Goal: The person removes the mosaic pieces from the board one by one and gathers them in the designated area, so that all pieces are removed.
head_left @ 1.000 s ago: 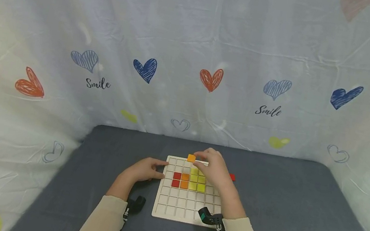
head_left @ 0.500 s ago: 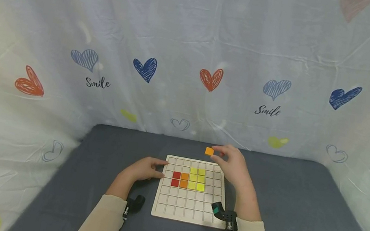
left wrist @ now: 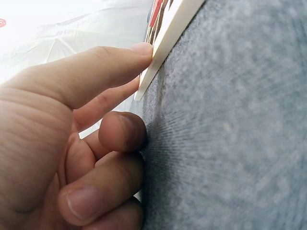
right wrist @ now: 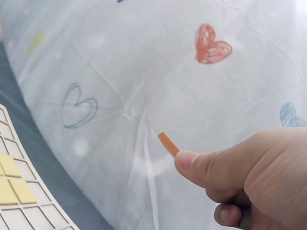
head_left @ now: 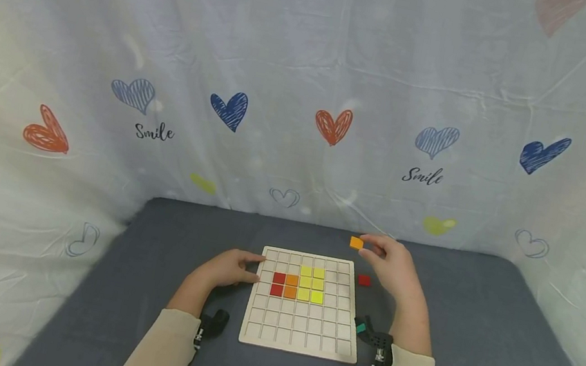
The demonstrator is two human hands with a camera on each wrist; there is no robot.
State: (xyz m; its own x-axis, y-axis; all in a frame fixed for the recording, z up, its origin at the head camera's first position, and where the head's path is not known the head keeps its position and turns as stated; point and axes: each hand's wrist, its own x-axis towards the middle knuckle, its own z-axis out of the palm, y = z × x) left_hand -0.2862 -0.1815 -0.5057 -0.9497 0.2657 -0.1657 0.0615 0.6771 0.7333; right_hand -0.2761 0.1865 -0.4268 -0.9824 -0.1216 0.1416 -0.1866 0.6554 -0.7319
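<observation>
Seems to be at the step of handling a single piece, with a loose orange tile pinched in the right hand, thumb against fingertip, gap no wider than the tile. Taken from the middle of the board, lies in the air at about one o'clock, past the far edge; taken from the right hand, at ten o'clock, just off the fingertips, with one end jutting beyond the thumb in the right wrist view. Well apart from the left hand, out at about two o'clock from there. Of that left hand: thumb and forefinger spread apart, touching the board's edge between nine and ten o'clock, remaining fingers bent loosely beneath, gripping nothing. Probably serving to steady the board. Set in its squares: six yellow tiles near twelve o'clock, then two orange tiles and two red tiles side by side toward ten. Also to note, a loose red tile on the counter, just beside the board at two o'clock and below the right hand. Likely calls next for keeping the pinch firm and level, staying clear of that red tile, and leaving the board unmoved; no telling from the hold alone where to set the piece down.
</observation>
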